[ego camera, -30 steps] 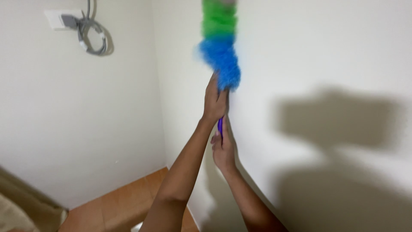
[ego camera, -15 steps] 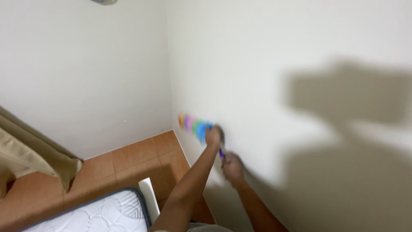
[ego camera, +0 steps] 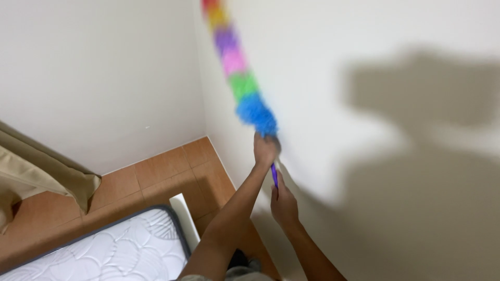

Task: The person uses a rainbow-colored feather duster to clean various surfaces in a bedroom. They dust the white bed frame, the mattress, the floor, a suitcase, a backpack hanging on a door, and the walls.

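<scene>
**Duster swung up along the wall**

Since half a second ago the rainbow feather duster (ego camera: 237,73) has risen from a low, short-looking position to stretch up and left along the white wall (ego camera: 333,57), its head blurred. The left hand (ego camera: 266,149) is closed around the purple handle (ego camera: 274,176) just below the blue fluff; the right hand (ego camera: 283,202) grips the handle's lower end. Both hands are close to the wall, which carries a large shadow (ego camera: 432,88). Below lie a brown tiled floor (ego camera: 172,171), a white quilted mattress (ego camera: 104,250) with a dark edge, and a tan curtain (ego camera: 36,171) at far left. Nothing blocks the duster's path.
</scene>
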